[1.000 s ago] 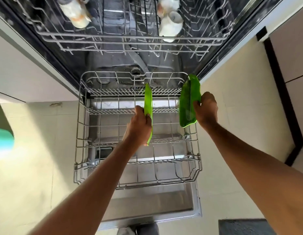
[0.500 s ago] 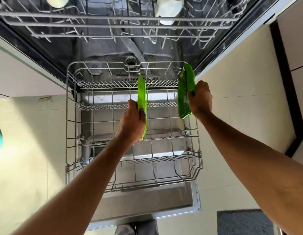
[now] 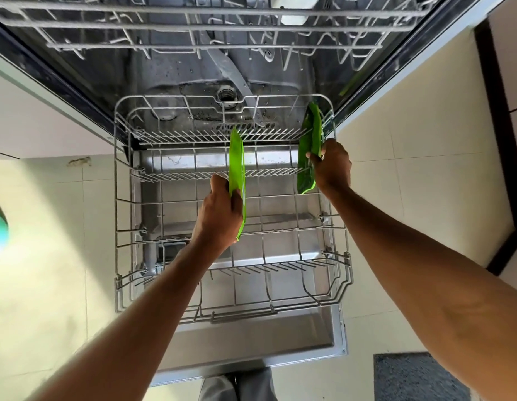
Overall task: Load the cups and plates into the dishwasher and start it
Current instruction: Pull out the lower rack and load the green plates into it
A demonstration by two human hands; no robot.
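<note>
The left green plate (image 3: 237, 169) stands on edge over the middle of the lower rack (image 3: 116, 198). The right green plate (image 3: 309, 151) is at the rack's far right corner. In the last second, both have sunk closer to the tines, so I'd say slotting is about to happen. The left hand (image 3: 219, 218) grips its plate's near edge with curled fingers, and the right hand (image 3: 334, 166) clasps the other's rim. 1 white cup (image 3: 292, 13) already sits in the upper rack (image 3: 193, 24).
</note>
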